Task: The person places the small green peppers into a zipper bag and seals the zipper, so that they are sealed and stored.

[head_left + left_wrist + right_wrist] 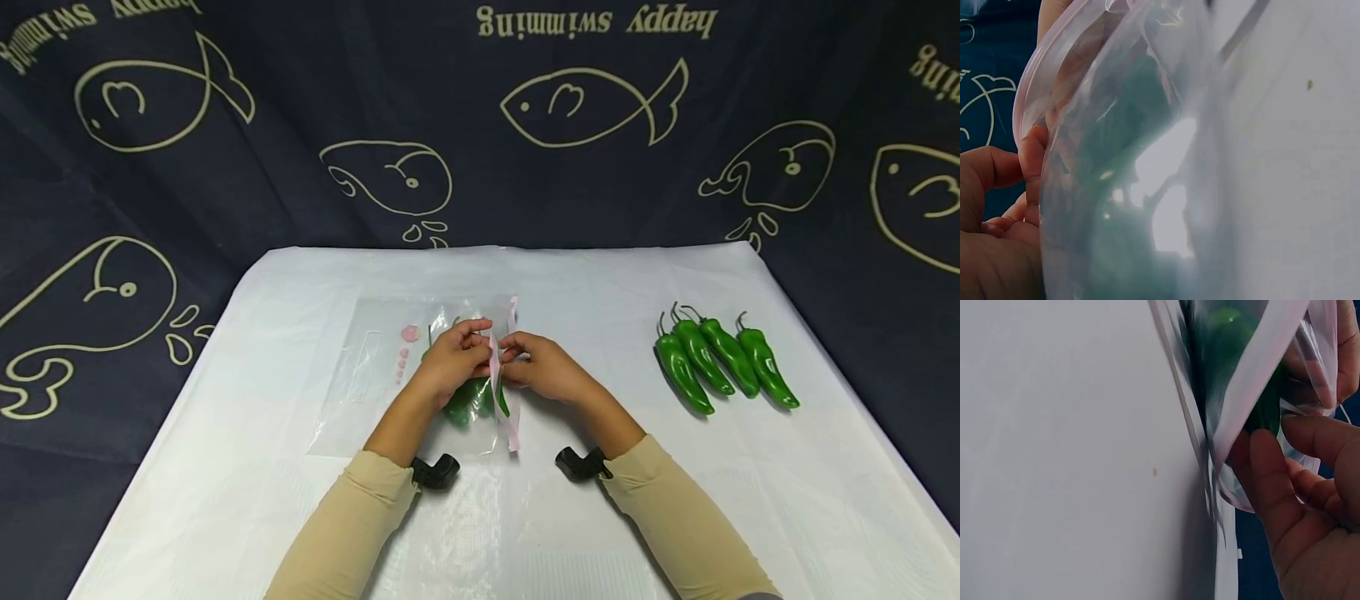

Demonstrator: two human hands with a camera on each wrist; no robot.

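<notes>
A clear zip bag (360, 358) with a pink-edged mouth lies on the table, its mouth facing right. Several green peppers (461, 408) show through its film. My left hand (456, 360) pinches the upper lip of the mouth and lifts it; in the left wrist view the thumb and fingers (1032, 156) grip at the bag's edge. At the opening, my right hand (551, 367) holds a green pepper (1266, 409) by its end between thumb and fingertips. That pepper is partly inside the bag, and film hides much of it.
To the right, several green peppers (727, 358) lie side by side, stems pointing away. A white cloth (615, 283) covers the table. Behind it hangs a dark blue curtain (465, 92) with fish and whale drawings. Both wrists wear black cameras (435, 472).
</notes>
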